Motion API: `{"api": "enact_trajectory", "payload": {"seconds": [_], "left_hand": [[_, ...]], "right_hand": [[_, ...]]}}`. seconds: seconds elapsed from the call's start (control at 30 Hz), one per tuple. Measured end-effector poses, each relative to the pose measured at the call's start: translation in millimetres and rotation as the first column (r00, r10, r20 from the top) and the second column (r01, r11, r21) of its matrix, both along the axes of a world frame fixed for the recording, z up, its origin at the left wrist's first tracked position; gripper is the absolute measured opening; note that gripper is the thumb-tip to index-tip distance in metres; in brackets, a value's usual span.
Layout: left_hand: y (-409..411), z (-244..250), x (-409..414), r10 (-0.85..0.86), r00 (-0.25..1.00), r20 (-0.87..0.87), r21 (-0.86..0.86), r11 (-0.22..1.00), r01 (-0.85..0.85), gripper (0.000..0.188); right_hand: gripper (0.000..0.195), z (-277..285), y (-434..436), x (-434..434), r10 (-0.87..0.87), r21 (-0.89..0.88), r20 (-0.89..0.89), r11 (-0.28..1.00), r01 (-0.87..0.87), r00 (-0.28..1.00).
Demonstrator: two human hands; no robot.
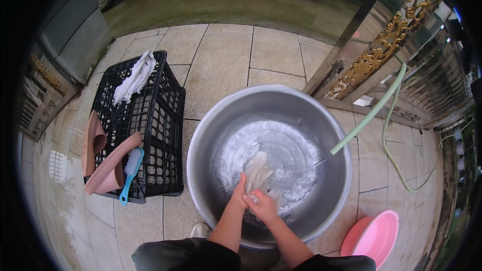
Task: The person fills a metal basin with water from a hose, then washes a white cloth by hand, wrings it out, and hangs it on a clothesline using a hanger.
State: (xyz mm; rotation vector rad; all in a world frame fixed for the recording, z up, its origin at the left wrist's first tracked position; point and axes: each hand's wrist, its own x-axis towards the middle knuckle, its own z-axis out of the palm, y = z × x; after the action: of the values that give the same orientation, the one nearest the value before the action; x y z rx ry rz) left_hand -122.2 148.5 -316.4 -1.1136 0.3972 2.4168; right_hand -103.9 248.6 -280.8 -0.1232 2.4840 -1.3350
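Both of my hands are together low inside a large metal basin (211, 120) that stands on the tiles before me. A wet white cloth (258, 169) is bunched between them and trails away over the basin's floor. My right hand (263, 205) is closed around a wad of it. Beside it, my left hand (240, 192) grips the cloth from the left, its fingers partly hidden. Water runs from the end of a pale green hose (361, 124) into the right side of the basin, where shallow clear water lies.
Left of the basin stands an upturned black plastic crate (165, 131). On it rest a white cloth (135, 79), pink slippers (109, 169) and a blue-handled brush (131, 175). A tilted pink basin (376, 237) sits at lower right. The hose hangs over a metal gate (376, 60) with gold ornament.
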Motion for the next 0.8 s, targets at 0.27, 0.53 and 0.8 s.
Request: {"api": "enact_trajectory", "payload": {"seconds": [0.27, 0.53, 0.8], "left_hand": [[18, -56, -1, 0.051, 0.996, -0.079, -0.158, 0.985, -0.063, 0.026], [2, -32, 13, -0.140, 0.944, 0.298, -0.726, 0.610, 0.319, 0.057], [-5, -49, 14, -0.110, 0.990, 0.088, -0.219, 0.967, 0.127, 0.049]], "right_hand": [[0.030, -17, 12, -39, -0.118, 0.252, -0.216, 0.952, 0.173, 0.969], [0.041, -44, 100, -50, 0.092, 0.491, -0.211, 0.871, 0.025, 0.973], [0.041, -16, 58, -20, 0.427, 0.178, 0.242, 0.863, -0.473, 0.871]]}}
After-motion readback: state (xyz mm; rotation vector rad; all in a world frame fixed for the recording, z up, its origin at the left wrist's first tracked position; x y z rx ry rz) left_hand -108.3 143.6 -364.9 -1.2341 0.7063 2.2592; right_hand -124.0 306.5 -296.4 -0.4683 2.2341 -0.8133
